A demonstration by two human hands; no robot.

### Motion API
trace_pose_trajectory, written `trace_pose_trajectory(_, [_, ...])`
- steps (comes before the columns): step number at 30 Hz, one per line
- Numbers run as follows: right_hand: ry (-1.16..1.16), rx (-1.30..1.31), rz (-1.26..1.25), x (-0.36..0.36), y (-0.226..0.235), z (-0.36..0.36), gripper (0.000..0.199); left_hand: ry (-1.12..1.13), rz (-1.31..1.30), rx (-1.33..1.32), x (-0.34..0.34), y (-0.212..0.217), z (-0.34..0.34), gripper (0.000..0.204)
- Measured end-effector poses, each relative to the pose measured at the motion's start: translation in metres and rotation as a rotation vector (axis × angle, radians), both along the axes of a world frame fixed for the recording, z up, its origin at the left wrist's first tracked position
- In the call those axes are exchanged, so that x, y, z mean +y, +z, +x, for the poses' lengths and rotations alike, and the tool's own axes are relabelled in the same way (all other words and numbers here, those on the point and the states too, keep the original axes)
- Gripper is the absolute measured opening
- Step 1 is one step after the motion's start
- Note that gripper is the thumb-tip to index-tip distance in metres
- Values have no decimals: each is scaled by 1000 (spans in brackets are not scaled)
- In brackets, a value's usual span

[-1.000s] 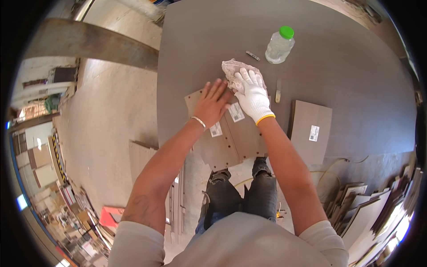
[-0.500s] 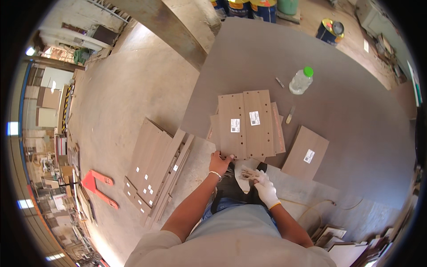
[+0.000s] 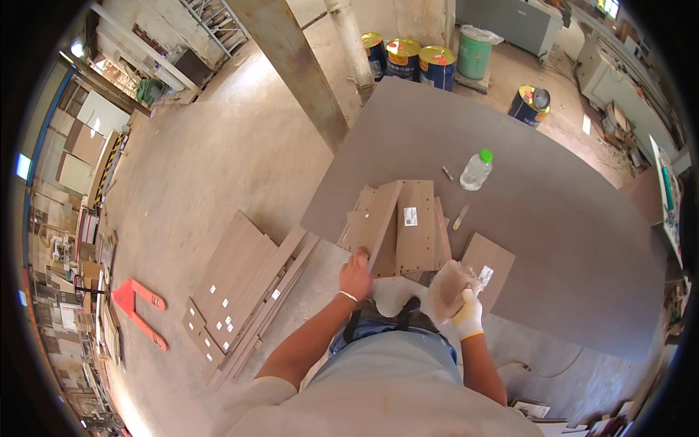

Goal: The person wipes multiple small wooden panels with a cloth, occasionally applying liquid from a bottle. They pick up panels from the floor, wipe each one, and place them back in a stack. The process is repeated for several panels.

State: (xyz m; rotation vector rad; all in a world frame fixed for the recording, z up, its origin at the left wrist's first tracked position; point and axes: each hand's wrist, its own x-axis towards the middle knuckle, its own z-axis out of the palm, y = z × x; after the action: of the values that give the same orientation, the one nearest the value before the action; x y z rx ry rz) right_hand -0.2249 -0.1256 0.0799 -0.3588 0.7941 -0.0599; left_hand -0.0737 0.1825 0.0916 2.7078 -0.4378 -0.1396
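Note:
My bare left hand (image 3: 355, 275) grips the near end of a brown wood panel (image 3: 384, 222), which stands tilted up on its long edge. Beside it lies another drilled panel (image 3: 416, 244) with a white label, flat on a small stack. My right hand (image 3: 468, 316), in a white glove, is closed on a brownish rag (image 3: 445, 293). The rag hangs at the table's near edge, just right of the stack. It partly covers a separate labelled panel (image 3: 486, 253) lying there.
The large grey-brown tabletop (image 3: 568, 218) also bears a green-capped bottle (image 3: 477, 172), a small knife-like tool (image 3: 460, 217) and a short marker-like stick (image 3: 448, 173). More panels (image 3: 233, 277) lean to the left, near a red pallet jack (image 3: 138, 309). Paint drums (image 3: 437, 69) stand beyond the table.
My left hand has lifted the left panel of the top pair from flat to tilted. My right hand has moved right, and the rag in it hangs more spread out. The view has shifted upward.

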Motion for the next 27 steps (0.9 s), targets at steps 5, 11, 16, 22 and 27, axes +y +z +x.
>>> trace_pose_trajectory(5, [0,26,-139,11,20,-9,47,-75,255,-199,-35,-63,-14,72])
trace_pose_trajectory(11, [-72,65,-168,-10,15,-47,51,41,326,-114,-53,-64,22,69])
trace_pose_trajectory(16, [-165,-1,-124,-31,5,-77,54,-223,449,149,-65,-28,39,84])
trace_pose_trajectory(22, [-145,-81,-103,-33,5,-70,58,-79,74,290,-123,-31,20,108])
trace_pose_trajectory(27, [-151,-6,-160,-38,17,-67,55,279,188,330,-191,-19,19,115])
